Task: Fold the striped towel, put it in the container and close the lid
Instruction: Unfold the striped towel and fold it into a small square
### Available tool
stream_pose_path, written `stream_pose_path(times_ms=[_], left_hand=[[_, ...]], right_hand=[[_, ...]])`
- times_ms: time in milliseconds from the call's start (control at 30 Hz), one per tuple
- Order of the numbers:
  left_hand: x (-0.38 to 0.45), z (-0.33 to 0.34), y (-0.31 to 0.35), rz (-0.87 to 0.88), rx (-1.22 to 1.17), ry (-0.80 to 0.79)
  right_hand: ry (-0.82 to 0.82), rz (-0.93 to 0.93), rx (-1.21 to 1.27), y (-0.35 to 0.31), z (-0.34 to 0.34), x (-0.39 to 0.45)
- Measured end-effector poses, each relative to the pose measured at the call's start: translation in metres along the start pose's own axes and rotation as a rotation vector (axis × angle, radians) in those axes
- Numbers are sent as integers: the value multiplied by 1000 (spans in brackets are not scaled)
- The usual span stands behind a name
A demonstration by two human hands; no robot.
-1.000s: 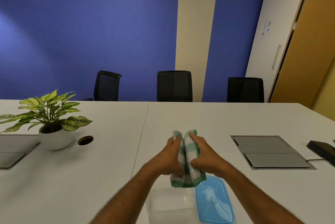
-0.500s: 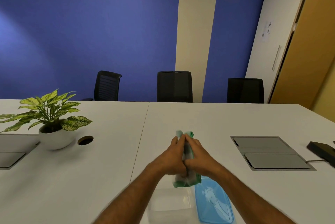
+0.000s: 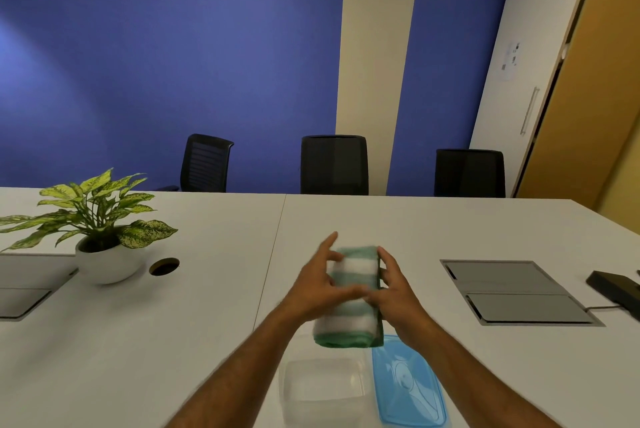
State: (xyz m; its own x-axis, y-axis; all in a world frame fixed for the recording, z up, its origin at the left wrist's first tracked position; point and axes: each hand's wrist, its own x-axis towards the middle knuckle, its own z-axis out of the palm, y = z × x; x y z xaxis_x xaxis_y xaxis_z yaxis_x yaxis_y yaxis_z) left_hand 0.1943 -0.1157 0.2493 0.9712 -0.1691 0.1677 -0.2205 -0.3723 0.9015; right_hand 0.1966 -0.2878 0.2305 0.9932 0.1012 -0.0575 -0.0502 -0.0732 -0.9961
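The striped towel (image 3: 349,296) is held as a compact folded bundle above the worktop (image 3: 207,323), between the left hand (image 3: 320,283) and the right hand (image 3: 398,292); the fingers of both are closed against its sides, the left index finger extended past the far edge. The clear container (image 3: 323,389) stands open just below and nearer the person; the blue lid (image 3: 410,386) lies flat, touching or just beside its right wall, which of the two cannot be told. The fold is judged complete or nearly so; the bundle should be kept squeezed on both flanks so the layers do not spring apart, then lowered long side along the container. The lid's near corner lies partly under the right forearm, and could be nudged. A potted plant (image 3: 93,230), a cable port (image 3: 164,266), a floor-box panel (image 3: 516,290) and a dark device (image 3: 614,290) stand well apart; no obstruction is presented.
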Motion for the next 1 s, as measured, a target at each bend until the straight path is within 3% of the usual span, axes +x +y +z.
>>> stream_pose_path(times_ms=[67,133,233,333,433,500,600,700,867,1000], left_hand=[[0,-4,-2,-66,-28,228],[1,-8,-6,-201,-113,295],[-2,-13,-13,-372,-432,113],[-7,-12,-17,-313,-534,-27],[-4,-11,-16,-228,-428,25],[-1,-12,-14,-165,-225,81],[3,-14,-13,-63,125,52],[6,-13,-16,-3,289,-25],[7,-7,-16,57,415,-136],[8,-6,-15,81,445,-183]], right_hand=[[-15,11,91,2,-2,1],[-35,9,151,3,-3,2],[-73,6,202,3,-1,1],[-108,-4,175,8,1,0],[-144,-7,131,12,0,0],[-149,-6,102,11,2,-2],[50,-95,-81,8,4,-2],[188,-242,-281,0,3,-1],[34,-326,-474,-8,-4,5],[59,-397,-517,-2,-7,10]])
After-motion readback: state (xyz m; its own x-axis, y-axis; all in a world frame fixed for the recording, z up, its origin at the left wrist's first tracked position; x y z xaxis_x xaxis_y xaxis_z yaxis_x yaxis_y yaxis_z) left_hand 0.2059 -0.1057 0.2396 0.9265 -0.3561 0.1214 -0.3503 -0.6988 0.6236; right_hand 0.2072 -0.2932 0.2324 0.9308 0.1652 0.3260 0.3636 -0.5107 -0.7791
